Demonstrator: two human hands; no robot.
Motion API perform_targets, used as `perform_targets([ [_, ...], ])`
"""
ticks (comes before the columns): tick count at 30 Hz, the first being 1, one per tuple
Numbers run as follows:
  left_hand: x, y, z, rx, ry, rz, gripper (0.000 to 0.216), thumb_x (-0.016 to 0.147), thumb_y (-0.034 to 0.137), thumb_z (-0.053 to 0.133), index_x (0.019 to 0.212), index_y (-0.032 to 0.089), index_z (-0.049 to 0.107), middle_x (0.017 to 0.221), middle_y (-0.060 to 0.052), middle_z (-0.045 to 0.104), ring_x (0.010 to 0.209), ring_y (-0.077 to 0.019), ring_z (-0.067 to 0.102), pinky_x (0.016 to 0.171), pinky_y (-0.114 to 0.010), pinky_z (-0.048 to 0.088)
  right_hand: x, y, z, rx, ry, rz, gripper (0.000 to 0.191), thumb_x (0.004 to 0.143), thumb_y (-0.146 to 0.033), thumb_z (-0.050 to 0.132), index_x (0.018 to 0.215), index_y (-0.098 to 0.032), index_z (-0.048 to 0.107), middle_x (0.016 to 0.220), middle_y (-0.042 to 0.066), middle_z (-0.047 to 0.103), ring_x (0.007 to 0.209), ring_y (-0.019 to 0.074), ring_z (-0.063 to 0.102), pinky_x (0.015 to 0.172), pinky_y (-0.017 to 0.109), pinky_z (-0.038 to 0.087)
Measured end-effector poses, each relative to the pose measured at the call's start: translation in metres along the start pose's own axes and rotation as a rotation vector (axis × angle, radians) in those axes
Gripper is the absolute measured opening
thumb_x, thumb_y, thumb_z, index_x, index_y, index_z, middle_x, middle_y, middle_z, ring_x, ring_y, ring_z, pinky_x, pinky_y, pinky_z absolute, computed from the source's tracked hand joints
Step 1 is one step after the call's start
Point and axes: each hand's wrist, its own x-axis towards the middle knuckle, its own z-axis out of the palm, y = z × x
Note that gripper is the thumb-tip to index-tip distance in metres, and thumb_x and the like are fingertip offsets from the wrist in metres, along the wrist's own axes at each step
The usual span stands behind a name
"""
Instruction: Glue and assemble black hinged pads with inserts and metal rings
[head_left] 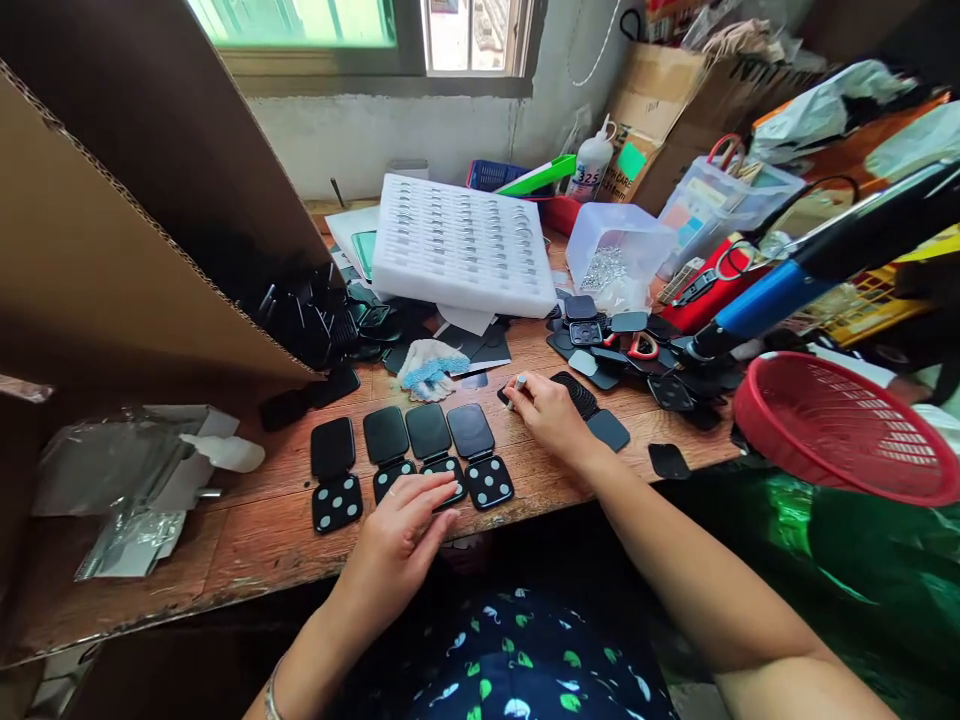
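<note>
Several black hinged square cases [429, 431] lie unfolded in a row near the table's front edge. Their lower halves carry round pale discs, as on the rightmost lower half [489, 483]. My left hand [405, 520] rests over the lower halves of the middle cases, fingers stretched out and partly covering them. My right hand [553, 415] is closed in a pinch on a short pale cylinder [517, 388], held upright over a small dark piece on the table. Just beyond that hand sit a black ringed stack [576, 396] and a dark square plate [608, 430].
A white foam tray [461, 245] with rows of small parts stands at the back. A blue-white cloth [433, 370] lies before it. Black parts pile up right, near a red basket [847, 430] and blue-handled tool [769, 305]. A cardboard sheet [135, 200] rises left, behind a white bottle [229, 452].
</note>
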Motion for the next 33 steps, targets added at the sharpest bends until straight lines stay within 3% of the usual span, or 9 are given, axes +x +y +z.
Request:
perform_targets([
  [5,-0.017,-0.009,-0.011,0.02,0.005,-0.061,0.022,0.096,0.021,0.06,0.116,0.022,0.07,0.114,-0.007,0.074,0.105,-0.0183,0.07,0.094,-0.034,0.059,-0.001,0.004,-0.007,0.034,-0.067,-0.031,0.012,0.094,-0.021,0.057,0.083,-0.018,0.061,0.086,0.006,0.068,0.08,0.019,0.062,0.076,0.029,0.044],
  [8,-0.013,-0.013,-0.014,0.016,-0.003,-0.082,0.022,0.095,0.023,0.061,0.115,0.022,0.07,0.114,-0.007,0.074,0.104,-0.019,0.071,0.091,-0.033,0.06,-0.003,0.006,-0.009,0.069,-0.114,-0.014,0.007,0.093,-0.018,0.059,0.09,-0.017,0.065,0.093,0.007,0.071,0.087,0.0195,0.065,0.081,0.03,0.047],
  [15,0.06,-0.007,-0.018,0.049,-0.208,0.08,0.023,0.097,0.023,0.056,0.112,0.016,0.072,0.118,-0.011,0.073,0.108,-0.0235,0.069,0.094,-0.04,0.06,-0.01,0.007,-0.006,0.127,-0.101,0.054,0.01,0.091,-0.019,0.061,0.097,-0.017,0.068,0.098,0.009,0.073,0.089,0.0207,0.067,0.082,0.032,0.05],
  [19,0.082,0.0,-0.017,0.063,-0.215,0.118,0.026,0.098,0.024,0.054,0.117,0.016,0.07,0.124,-0.01,0.071,0.112,-0.0229,0.067,0.096,-0.039,0.059,-0.014,0.015,-0.018,0.196,-0.009,0.093,0.023,0.088,-0.016,0.059,0.109,-0.018,0.066,0.103,0.008,0.073,0.092,0.0197,0.068,0.083,0.032,0.053],
  [22,0.069,-0.002,-0.02,0.059,-0.16,0.098,0.027,0.099,0.026,0.053,0.119,0.017,0.069,0.124,-0.009,0.071,0.112,-0.0204,0.068,0.097,-0.035,0.059,-0.018,0.022,-0.038,0.194,0.093,0.13,0.025,0.088,-0.016,0.056,0.11,-0.018,0.067,0.104,0.008,0.073,0.095,0.0199,0.069,0.085,0.033,0.054],
  [27,0.018,-0.02,-0.039,0.086,-0.066,-0.043,0.026,0.097,0.027,0.059,0.12,0.023,0.068,0.122,-0.006,0.072,0.11,-0.0196,0.07,0.098,-0.033,0.059,-0.036,0.015,-0.062,0.079,0.193,0.111,0.019,0.09,-0.022,0.055,0.101,-0.018,0.071,0.102,0.008,0.073,0.087,0.0197,0.068,0.078,0.032,0.053],
  [33,-0.038,-0.042,-0.056,0.172,0.07,-0.176,0.029,0.094,0.025,0.062,0.123,0.026,0.067,0.122,-0.006,0.072,0.114,-0.0221,0.068,0.105,-0.042,0.054,-0.08,-0.015,-0.033,0.057,-0.069,0.047,0.016,0.092,-0.019,0.053,0.094,-0.019,0.069,0.089,0.007,0.071,0.076,0.0187,0.065,0.068,0.03,0.051],
])
